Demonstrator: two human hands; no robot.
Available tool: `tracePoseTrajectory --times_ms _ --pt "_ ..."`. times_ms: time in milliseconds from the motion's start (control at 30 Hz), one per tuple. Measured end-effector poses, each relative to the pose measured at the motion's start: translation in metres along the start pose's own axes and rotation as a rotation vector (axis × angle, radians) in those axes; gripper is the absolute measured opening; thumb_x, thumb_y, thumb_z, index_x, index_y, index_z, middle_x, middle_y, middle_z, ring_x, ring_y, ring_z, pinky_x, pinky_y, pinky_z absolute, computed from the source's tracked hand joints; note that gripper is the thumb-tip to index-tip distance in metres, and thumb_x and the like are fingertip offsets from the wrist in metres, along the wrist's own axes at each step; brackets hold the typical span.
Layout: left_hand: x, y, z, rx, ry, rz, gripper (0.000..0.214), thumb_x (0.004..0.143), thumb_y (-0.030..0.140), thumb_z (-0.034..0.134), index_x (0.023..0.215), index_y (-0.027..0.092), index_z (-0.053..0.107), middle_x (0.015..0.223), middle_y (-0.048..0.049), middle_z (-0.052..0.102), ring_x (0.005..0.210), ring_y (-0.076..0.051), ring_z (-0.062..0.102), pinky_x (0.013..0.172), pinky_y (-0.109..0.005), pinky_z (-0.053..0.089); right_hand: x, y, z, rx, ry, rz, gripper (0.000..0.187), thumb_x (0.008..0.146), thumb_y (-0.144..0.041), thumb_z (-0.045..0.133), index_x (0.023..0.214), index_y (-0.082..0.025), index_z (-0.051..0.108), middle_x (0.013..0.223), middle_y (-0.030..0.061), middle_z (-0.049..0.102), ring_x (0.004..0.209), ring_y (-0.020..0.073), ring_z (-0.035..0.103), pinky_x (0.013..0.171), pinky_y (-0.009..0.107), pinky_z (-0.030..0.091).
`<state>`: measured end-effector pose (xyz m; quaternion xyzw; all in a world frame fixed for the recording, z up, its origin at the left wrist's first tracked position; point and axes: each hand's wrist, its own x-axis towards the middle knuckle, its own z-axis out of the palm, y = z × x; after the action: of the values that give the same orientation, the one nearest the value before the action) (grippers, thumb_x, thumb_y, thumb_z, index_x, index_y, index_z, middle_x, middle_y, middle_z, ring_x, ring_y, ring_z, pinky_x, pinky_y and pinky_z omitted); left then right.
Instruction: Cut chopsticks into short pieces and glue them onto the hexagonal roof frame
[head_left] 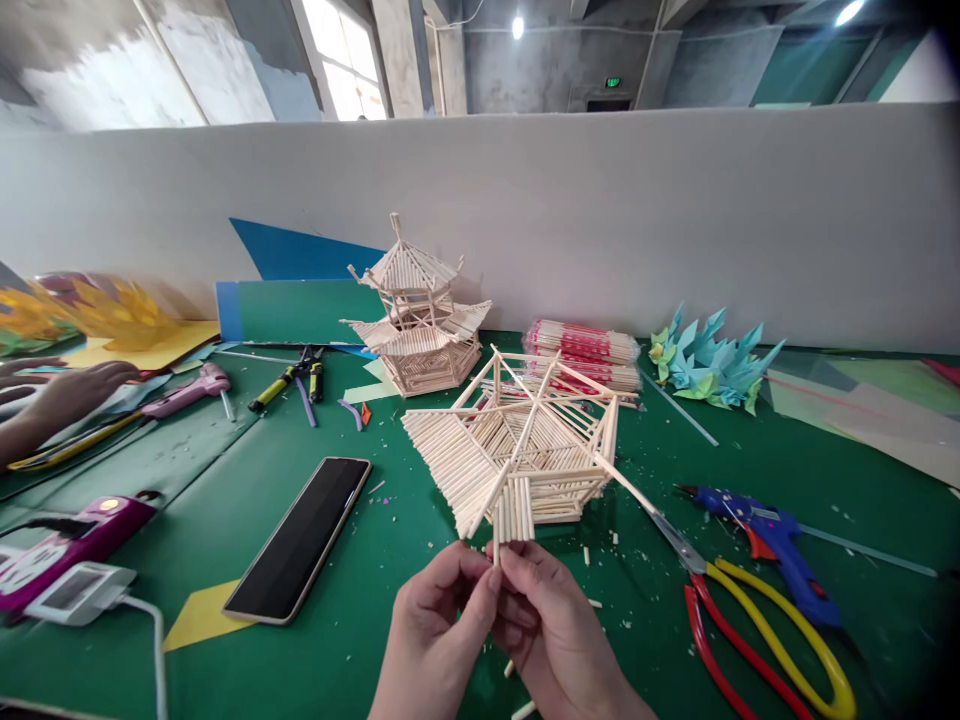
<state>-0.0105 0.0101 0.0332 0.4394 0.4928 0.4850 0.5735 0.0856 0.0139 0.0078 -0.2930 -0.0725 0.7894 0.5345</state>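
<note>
My left hand (442, 620) and my right hand (544, 625) meet at the bottom centre, fingertips pinched together on a thin wooden stick (496, 535) that stands upright. The stick's top touches the near edge of a hexagonal wooden-stick roof (517, 445) resting on the green table (360, 620). Behind it stands a finished two-tier stick pagoda (418, 310). A wrapped bundle of sticks (585, 355) lies behind the roof on the right.
Red-and-yellow cutters (750, 625) and a blue glue gun (776, 545) lie right of my hands. A black phone (300, 540) lies to the left, pliers (289, 380) and a pink glue gun (187, 390) beyond. Another person's hand (67, 395) works at far left. Blue paper cranes (712, 365) sit near the white wall.
</note>
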Motion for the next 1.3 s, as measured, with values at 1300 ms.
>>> tracePoseTrajectory --times_ms 1300 --pt "0.0011 0.0045 0.0004 -0.084 -0.017 -0.069 0.015 0.07 0.023 0.067 0.059 0.015 0.061 0.053 0.0015 0.06 0.05 -0.011 0.054 0.051 -0.021 0.047 0.0005 0.0 0.0044 0.03 0.001 -0.008 0.021 0.06 -0.03 0.078 0.067 -0.014 0.065 0.046 -0.0094 0.034 0.043 0.003 0.021 0.042 0.014 0.021"
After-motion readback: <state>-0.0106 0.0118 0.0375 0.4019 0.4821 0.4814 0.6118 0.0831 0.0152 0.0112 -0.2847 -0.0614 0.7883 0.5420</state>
